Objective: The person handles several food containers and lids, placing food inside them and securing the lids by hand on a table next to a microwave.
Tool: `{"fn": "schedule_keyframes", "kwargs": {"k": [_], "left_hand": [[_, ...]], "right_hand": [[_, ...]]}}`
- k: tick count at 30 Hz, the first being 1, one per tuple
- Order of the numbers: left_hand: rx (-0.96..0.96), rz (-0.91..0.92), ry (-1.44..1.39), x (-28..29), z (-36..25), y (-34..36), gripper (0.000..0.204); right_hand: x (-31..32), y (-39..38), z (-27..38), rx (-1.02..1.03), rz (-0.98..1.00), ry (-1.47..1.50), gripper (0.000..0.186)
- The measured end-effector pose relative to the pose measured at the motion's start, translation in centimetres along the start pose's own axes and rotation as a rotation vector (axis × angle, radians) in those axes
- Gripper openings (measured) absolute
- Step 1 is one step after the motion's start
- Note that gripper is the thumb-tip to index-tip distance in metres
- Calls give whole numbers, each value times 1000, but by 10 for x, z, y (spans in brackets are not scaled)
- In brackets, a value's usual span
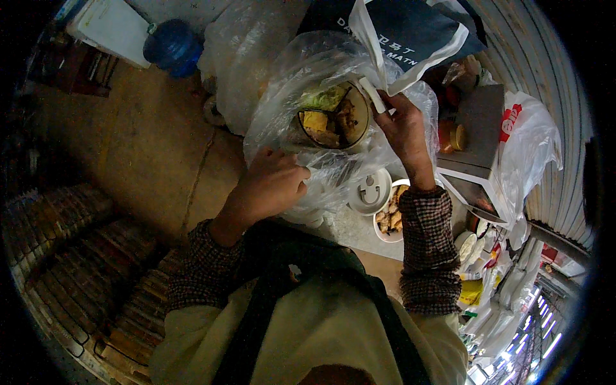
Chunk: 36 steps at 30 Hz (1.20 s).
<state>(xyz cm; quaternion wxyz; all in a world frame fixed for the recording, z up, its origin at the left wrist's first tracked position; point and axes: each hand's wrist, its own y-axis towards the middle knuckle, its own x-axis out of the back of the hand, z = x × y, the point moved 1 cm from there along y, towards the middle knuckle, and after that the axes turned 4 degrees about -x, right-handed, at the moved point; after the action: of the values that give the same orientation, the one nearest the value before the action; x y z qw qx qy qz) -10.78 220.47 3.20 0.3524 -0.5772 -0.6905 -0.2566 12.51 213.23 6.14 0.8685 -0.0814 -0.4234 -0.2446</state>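
A round clear container (357, 131) with divided food in it sits inside a large clear plastic bag (282, 83). Green leaves, a yellow piece and brown chunks fill its sections. My right hand (405, 125) is at the container's far right rim, fingers closed on a white handle-like piece (372, 94); how that piece joins the container cannot be made out. Left of the container, my left hand (268, 183) has its fingers curled into the near side of the bag, pinching the plastic. Its fingertips are partly hidden.
A round white lid (371, 192) and a white bowl of brown food pieces (391, 221) stand just nearer me. Beyond is a dark bag with white straps (410, 38). A grey box (471, 128) and a white plastic bag (529, 138) stand right; a blue water jug (173, 48) is far left.
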Motion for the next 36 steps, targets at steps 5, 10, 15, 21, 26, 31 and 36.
{"fn": "schedule_keyframes", "kwargs": {"k": [5,10,15,21,26,31,36], "left_hand": [[-16,80,51,6,-3,0,17],[-23,95,42,4,-1,0,16],[-7,86,18,5,-3,-1,13],[0,125,26,6,-5,-1,16],[43,183,10,12,-3,1,18],[-20,78,17,10,1,2,17],[69,206,-83,11,1,4,15]], "right_hand": [[-4,0,-5,23,-38,18,25],[-5,0,-12,41,-30,-45,29],[-4,-3,1,31,-7,-76,32],[-20,-10,13,196,-51,-161,33],[-43,-18,25,251,-58,-254,34],[-76,-24,28,225,31,-394,45],[-115,-38,15,227,5,-586,45]]}}
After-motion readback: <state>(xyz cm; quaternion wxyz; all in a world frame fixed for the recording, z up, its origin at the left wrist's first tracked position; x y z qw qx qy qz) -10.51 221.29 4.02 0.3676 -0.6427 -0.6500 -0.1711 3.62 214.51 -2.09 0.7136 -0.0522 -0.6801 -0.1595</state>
